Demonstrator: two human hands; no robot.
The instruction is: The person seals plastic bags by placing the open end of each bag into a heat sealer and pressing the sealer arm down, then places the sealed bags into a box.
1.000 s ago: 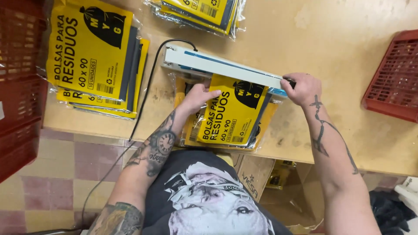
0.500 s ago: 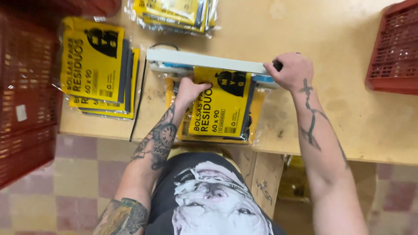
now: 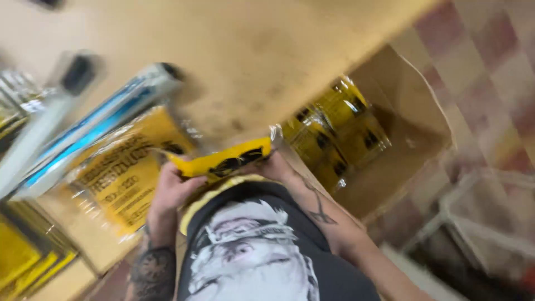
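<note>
- Fingers (image 3: 179, 177) of the left hand (image 3: 171, 192) curl round the left end of a yellow packet (image 3: 220, 161), closed on its edge.
- At the other end the right hand (image 3: 273, 164) grips the same yellow packet; its fingers are mostly hidden behind the plastic, but they appear closed on it.
- That packet is held edge-on to the camera, close to the person's chest, just off the near edge of the wooden table (image 3: 251, 61) and clear of its top.
- Both forearms are bent inward, elbows out; the left wrist is tattooed dark, and the right forearm (image 3: 323, 209) carries a thin line tattoo.
- Below the hands shows a black printed shirt (image 3: 251, 256).
- Left of the hands, a second clear-wrapped yellow pack (image 3: 120, 178) lies flat on the table.
- Beside it stands a white and blue sealing machine (image 3: 95, 125), its arm blurred.
- More yellow packs (image 3: 28, 259) are piled at the lower left.
- Right of the table, an open cardboard box (image 3: 390, 161) sits lower down, with yellow packs (image 3: 334, 131) inside.
- Beyond the box the floor (image 3: 490, 67) is chequered in reddish and pale tiles; the view is tilted and blurred.
</note>
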